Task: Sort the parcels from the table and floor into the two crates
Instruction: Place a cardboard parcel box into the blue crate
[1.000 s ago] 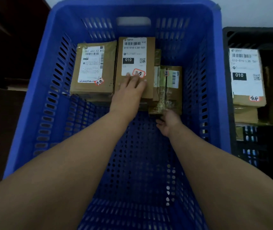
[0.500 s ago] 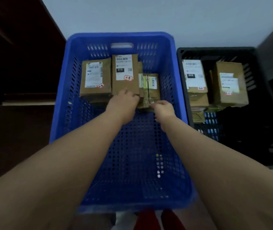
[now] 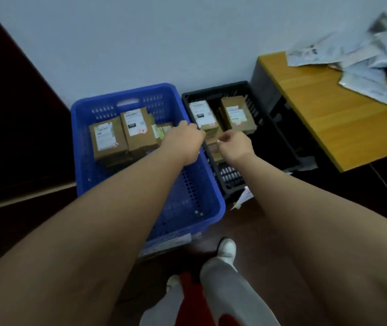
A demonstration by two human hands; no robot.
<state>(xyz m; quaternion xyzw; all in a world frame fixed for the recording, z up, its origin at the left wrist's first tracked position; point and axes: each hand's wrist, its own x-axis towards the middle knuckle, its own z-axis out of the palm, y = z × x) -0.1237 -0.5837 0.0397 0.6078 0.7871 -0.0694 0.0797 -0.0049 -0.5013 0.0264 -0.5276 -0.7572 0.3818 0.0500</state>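
Observation:
The blue crate [image 3: 80, 147] stands on the floor by the wall, with three brown cardboard parcels at its far end: one at the left [image 3: 108, 137], a taller one [image 3: 138, 130] and a small one [image 3: 160, 130]. To its right, the black crate [image 3: 216, 88] holds two labelled parcels side by side [image 3: 202, 114] [image 3: 236, 114] on top of others. My left hand [image 3: 184, 142] hovers over the blue crate's right wall, fingers loosely curled, holding nothing. My right hand [image 3: 233, 144] hangs over the black crate's left side, also empty.
A wooden table [image 3: 324, 118] at the right carries several grey mailer bags [image 3: 364, 57]. A flat parcel [image 3: 166, 243] lies at the blue crate's near edge and a white one [image 3: 244, 196] by the black crate. A dark door [image 3: 16, 114] is at the left. My legs are below.
Both hands have let go of the parcels in the blue crate and lifted up and to the right. The view has pulled back, so the black crate and table now show.

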